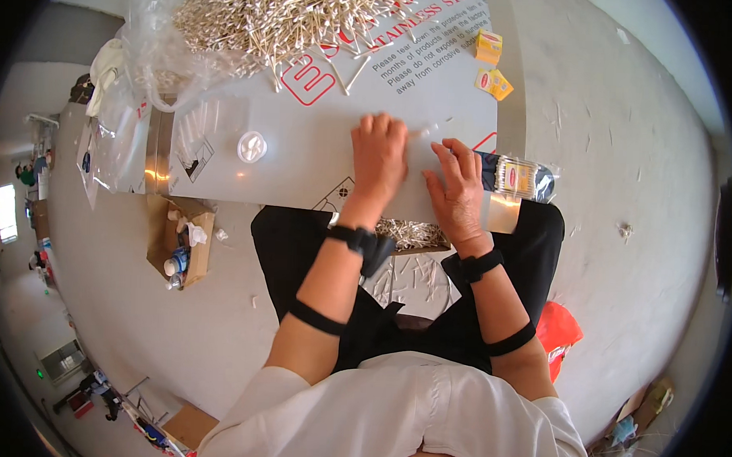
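Note:
My left hand [378, 152] is over the middle of the steel-topped table [304, 162], its fingers curled and pressed together. Beside its fingertips is a small, blurred whitish thing [423, 133], and I cannot make out what it is or whether the hand grips it. My right hand [457, 195] is just to the right and lower, thumb and fingers apart, holding nothing I can see. Right of that hand lies a clear pack of cotton swabs [516, 178] with a yellow and red label. A round clear tub [252, 147] with white contents sits to the left.
A large heap of cotton swabs [260, 23] covers the far left of the table beside clear plastic bags [142, 67]. Small yellow cards [489, 47] lie at the far right. Between my knees is a box of swabs [414, 234]; a carton [165, 242] stands on the floor at left.

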`<state>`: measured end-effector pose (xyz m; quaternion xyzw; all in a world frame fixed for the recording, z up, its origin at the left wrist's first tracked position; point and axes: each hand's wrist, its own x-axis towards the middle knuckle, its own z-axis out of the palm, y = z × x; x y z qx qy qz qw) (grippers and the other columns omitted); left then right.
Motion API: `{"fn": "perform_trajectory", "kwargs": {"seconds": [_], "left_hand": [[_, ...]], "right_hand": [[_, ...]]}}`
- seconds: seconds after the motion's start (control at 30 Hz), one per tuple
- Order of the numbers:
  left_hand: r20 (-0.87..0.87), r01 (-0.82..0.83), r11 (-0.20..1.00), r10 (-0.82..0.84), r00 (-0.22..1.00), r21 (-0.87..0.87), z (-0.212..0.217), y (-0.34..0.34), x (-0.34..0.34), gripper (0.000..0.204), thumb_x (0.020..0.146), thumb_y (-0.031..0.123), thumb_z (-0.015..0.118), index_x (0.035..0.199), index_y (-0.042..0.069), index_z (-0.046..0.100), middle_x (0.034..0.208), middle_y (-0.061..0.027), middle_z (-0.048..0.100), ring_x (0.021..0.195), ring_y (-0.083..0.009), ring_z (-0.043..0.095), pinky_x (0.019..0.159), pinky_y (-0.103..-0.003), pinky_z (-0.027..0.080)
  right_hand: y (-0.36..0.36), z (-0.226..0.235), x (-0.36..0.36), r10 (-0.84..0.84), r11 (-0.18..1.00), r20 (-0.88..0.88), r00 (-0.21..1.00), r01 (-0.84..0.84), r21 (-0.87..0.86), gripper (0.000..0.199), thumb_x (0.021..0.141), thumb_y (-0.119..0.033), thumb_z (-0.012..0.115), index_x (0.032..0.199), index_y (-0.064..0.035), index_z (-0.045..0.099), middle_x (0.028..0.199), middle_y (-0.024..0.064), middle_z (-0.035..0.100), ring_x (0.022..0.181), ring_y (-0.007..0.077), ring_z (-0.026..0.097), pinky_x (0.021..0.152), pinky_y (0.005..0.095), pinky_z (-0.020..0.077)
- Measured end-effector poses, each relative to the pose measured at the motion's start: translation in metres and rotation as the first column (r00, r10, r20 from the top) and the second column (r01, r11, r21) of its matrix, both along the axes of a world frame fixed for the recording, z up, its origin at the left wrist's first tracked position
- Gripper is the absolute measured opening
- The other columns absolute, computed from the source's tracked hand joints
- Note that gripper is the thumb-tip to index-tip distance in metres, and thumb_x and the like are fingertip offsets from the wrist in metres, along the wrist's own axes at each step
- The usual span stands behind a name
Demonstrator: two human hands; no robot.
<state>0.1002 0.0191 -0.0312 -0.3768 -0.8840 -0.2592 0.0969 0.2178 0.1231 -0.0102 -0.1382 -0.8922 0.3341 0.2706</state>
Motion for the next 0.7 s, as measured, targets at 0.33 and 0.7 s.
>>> {"fn": "perform_trajectory", "kwargs": {"seconds": [0.33,0.7], "left_hand": [[-0.003,-0.383,0.892,0.396,0.918,0.241,0.009,-0.011,-0.081,0.031,0.078,0.025,0.073,0.098,0.004,0.060,0.104,-0.0165,0.057,0.105,-0.0375,0.050,0.089,-0.049,0.040],[0.149,0.054,0.998,-0.048,0.988,-0.035,0.009,0.003,-0.038,0.021,0.074,0.014,0.073,0.088,0.010,0.058,0.092,-0.0090,0.059,0.096,-0.0333,0.053,0.081,-0.048,0.041]], "right_hand": [[0.000,-0.012,-0.015,0.040,0.996,0.090,0.995,-0.048,0.081,0.022,0.076,-0.012,0.071,0.098,-0.0110,0.066,0.115,0.0047,0.058,0.098,0.0250,0.055,0.083,0.0394,0.0421],[0.002,-0.007,-0.015,0.047,0.997,0.132,0.990,-0.054,0.054,0.022,0.076,-0.011,0.071,0.096,-0.0103,0.064,0.100,0.0048,0.057,0.092,0.0269,0.055,0.077,0.0405,0.0408]]}}
